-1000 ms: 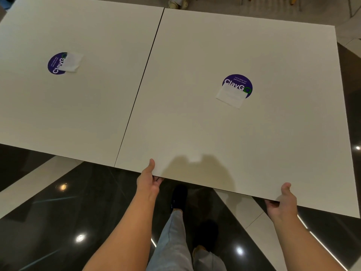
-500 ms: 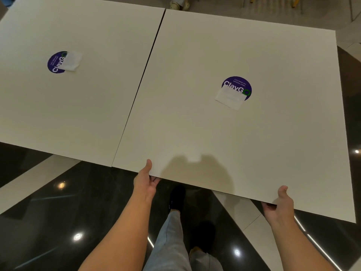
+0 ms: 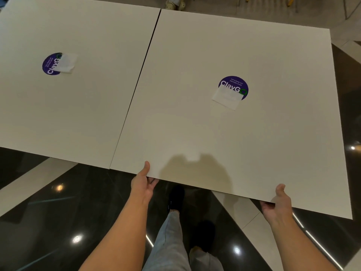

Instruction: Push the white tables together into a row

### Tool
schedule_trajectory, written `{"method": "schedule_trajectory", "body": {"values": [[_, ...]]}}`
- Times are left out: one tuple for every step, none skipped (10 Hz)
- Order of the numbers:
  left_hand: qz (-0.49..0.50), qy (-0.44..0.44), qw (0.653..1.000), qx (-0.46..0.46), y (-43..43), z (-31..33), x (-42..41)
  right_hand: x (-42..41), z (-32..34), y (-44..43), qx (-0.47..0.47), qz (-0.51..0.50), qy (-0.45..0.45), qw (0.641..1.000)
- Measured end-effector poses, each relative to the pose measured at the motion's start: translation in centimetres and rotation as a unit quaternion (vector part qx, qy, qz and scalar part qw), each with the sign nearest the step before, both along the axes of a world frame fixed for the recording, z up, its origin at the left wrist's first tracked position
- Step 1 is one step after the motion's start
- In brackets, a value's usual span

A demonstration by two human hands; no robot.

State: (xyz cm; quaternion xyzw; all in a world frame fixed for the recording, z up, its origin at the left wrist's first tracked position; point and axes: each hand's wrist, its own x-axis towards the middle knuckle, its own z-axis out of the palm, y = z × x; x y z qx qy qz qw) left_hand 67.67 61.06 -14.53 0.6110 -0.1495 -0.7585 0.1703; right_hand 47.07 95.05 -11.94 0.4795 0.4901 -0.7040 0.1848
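Observation:
Two white square tables stand side by side. The right table has a purple round sticker partly covered by white paper. The left table carries a similar sticker. Only a thin dark seam separates them, slightly wider at the far end. My left hand grips the near edge of the right table close to its left corner, thumb on top. My right hand holds the same edge near the right corner, fingers underneath.
Glossy dark floor with pale stripes lies below the near edges. My legs and dark shoes stand between my arms. Someone's light shoes and yellow chair legs show beyond the far edge.
The right table has shifted slightly; its near edge and both my hands sit lower in the view, and the seam stays narrow. Both grips are unchanged.

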Motion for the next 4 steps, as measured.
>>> {"method": "schedule_trajectory", "body": {"values": [[-0.165, -0.043, 0.985, -0.01, -0.8, 0.7, 1.2, -0.2, 0.1, 0.2, 0.005, 0.018, -0.014, 1.0], [-0.527, -0.137, 0.838, 0.02, -2.4, 2.9, 1.6, -0.4, 0.5, 0.0, 0.053, 0.103, -0.078, 0.99], [-0.748, -0.21, 0.63, 0.018, -1.9, 5.6, -1.2, -1.1, 1.8, -0.9, 0.18, 0.243, -0.184, 0.935], [-0.78, -0.272, 0.535, -0.177, 0.8, 6.5, -5.3, -1.8, 3.0, -1.0, 0.37, 0.312, -0.174, 0.858]]}}
